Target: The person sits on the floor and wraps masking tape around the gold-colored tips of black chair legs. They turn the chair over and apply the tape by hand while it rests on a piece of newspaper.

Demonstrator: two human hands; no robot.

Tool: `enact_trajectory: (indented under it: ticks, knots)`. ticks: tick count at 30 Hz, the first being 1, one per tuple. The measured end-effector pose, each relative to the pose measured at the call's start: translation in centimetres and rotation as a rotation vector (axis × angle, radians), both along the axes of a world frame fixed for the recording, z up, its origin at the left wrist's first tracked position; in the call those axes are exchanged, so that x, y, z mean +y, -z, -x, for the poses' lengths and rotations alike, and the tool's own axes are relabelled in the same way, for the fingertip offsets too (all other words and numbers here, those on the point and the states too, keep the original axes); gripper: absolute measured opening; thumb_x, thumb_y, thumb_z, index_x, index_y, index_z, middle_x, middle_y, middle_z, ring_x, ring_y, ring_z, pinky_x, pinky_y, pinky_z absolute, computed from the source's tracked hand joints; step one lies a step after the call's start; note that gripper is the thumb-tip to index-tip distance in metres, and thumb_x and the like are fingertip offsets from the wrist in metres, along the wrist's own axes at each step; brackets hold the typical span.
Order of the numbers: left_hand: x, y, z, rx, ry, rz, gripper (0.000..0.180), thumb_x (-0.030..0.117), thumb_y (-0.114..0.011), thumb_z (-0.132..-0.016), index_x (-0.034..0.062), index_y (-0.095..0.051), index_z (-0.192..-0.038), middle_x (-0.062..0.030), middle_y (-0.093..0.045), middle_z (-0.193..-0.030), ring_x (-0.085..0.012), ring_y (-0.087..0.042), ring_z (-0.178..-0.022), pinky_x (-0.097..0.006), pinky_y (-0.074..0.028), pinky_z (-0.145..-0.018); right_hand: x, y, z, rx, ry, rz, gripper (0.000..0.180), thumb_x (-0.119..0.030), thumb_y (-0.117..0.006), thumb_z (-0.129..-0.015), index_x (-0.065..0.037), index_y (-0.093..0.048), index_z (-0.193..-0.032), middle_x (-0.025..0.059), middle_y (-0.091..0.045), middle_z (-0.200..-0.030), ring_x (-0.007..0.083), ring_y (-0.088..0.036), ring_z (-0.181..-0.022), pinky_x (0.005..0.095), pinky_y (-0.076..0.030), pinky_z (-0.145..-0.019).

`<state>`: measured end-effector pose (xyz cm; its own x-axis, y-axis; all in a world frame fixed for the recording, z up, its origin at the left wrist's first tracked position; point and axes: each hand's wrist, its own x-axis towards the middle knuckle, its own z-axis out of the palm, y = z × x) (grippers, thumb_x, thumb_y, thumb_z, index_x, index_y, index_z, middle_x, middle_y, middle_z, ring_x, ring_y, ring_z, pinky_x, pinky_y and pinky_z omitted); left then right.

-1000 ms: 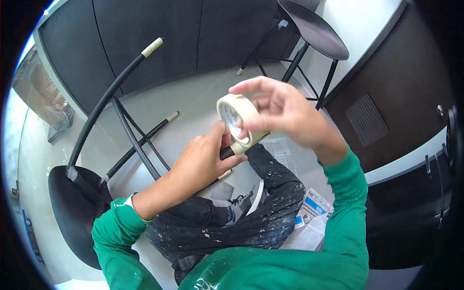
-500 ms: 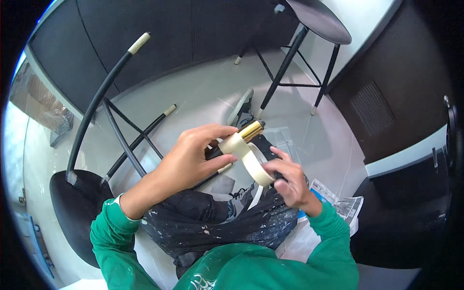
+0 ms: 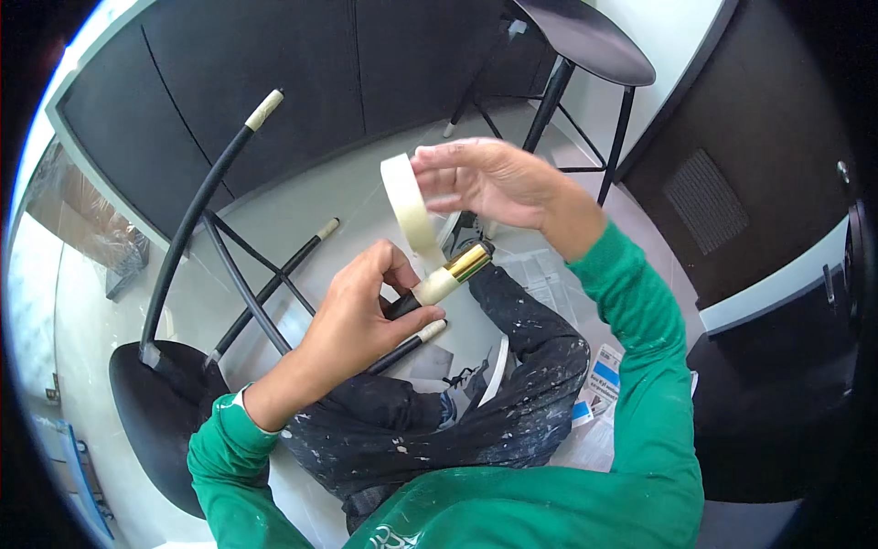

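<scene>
My left hand (image 3: pixel 366 316) grips a black stool leg (image 3: pixel 407 302) just below its gold tip (image 3: pixel 468 263), where a band of cream masking tape is wound. My right hand (image 3: pixel 489 178) is raised above it and holds a roll of masking tape (image 3: pixel 407 206). A strip of tape runs from the roll down to the wrapped spot on the leg. Both sleeves are green. My paint-spattered dark trousers (image 3: pixel 512 403) lie under the leg.
The overturned black stool has its seat (image 3: pixel 160 421) at lower left and other legs with taped tips (image 3: pixel 265 108) pointing up. A second black stool (image 3: pixel 585 46) stands at the top. Dark cabinets (image 3: pixel 274 64) run behind. Papers (image 3: pixel 599 393) lie on the floor at right.
My right hand has swung the tape roll from below the leg back up above it. My left hand has kept its grip on the leg.
</scene>
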<state>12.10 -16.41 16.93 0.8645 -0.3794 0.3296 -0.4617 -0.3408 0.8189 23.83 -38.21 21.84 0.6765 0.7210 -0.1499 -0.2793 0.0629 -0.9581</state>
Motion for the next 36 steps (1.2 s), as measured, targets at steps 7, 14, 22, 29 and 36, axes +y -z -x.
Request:
enact_trajectory:
  ticks: [7,14,22,29,36]
  knots:
    - [0.9,0.3,-0.3,0.000,0.021,-0.004,0.041,0.013,-0.089,-0.076,0.0004,-0.059,-0.100,-0.0104,-0.066,-0.093,-0.0202,-0.067,-0.084,-0.032,-0.057,-0.070,0.9,-6.3,10.7,-0.118,0.096,-0.021,0.045,-0.017,-0.075,-0.092,0.003,-0.055,-0.127,0.0090,-0.069,-0.106,0.0132,-0.068,-0.095,0.0283,-0.053,-0.086]
    - [0.6,-0.4,0.0,0.120,0.069,-0.021,0.043,0.016,-0.088,-0.079,0.0007,-0.067,-0.112,-0.0060,-0.069,-0.100,-0.0145,-0.067,-0.089,-0.029,-0.056,-0.073,-5.9,-1.6,16.6,-0.318,0.073,0.255,0.029,-0.027,-0.071,-0.094,-0.002,-0.063,-0.104,0.0052,-0.065,-0.098,0.0138,-0.063,-0.097,0.0373,-0.046,-0.099]
    - [0.7,-0.5,-0.2,0.185,0.087,-0.018,0.038,0.017,-0.089,-0.080,0.0006,-0.069,-0.109,-0.0048,-0.070,-0.100,-0.0095,-0.066,-0.089,-0.023,-0.055,-0.066,-6.6,12.9,8.4,-0.293,0.164,0.346,0.075,-0.052,-0.023,-0.110,0.008,-0.063,-0.130,0.0141,-0.069,-0.123,0.0213,-0.062,-0.115,0.0346,-0.041,-0.108]
    - [0.4,-0.3,-0.1,0.145,0.047,0.005,0.037,0.019,-0.089,-0.078,-0.0017,-0.071,-0.102,-0.0091,-0.070,-0.094,-0.0180,-0.067,-0.081,-0.031,-0.054,-0.070,0.1,4.3,-2.7,0.046,0.134,0.030,0.065,-0.055,-0.047,-0.103,0.002,-0.062,-0.131,0.0204,-0.067,-0.128,0.0249,-0.059,-0.125,0.0416,-0.036,-0.112]
    - [0.4,-0.5,-0.3,0.289,0.130,0.051,0.045,0.017,-0.085,-0.084,-0.0020,-0.065,-0.119,-0.0119,-0.072,-0.107,-0.0183,-0.068,-0.092,-0.032,-0.055,-0.078,0.3,-6.1,4.1,-0.468,0.000,0.106,0.050,-0.039,-0.067,-0.096,0.002,-0.066,-0.123,0.0180,-0.073,-0.115,0.0215,-0.068,-0.109,0.0374,-0.047,-0.103]
